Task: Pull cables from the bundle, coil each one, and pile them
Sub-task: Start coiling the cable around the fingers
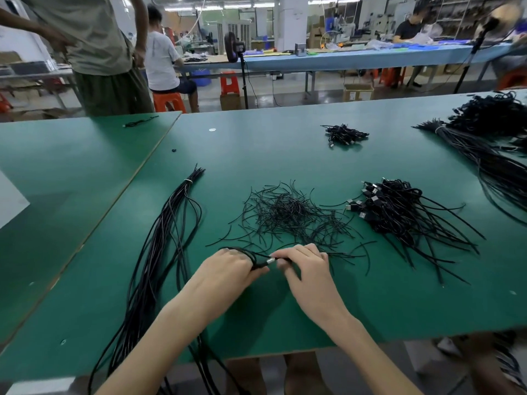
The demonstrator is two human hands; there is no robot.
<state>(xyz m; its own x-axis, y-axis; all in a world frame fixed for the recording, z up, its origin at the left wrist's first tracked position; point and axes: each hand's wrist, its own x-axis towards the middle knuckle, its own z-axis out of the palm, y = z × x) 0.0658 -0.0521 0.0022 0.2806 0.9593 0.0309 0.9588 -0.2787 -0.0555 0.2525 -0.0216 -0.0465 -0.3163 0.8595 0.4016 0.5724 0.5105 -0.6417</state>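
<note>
A long bundle of black cables [159,240] lies on the left of the green table [285,155], tied near its far end and trailing off the near edge. My left hand [228,269] grips a coiled black cable [251,256] looped round its fingers. My right hand [302,262] pinches the cable's metal plug end [271,261] right beside the left hand. A pile of coiled cables with plugs [399,212] lies to the right.
A scatter of short black ties [291,215] lies just beyond my hands. A small cable pile [343,135] sits further back, and large bundles [490,143] fill the far right. A person stands at the far left; others sit at back tables.
</note>
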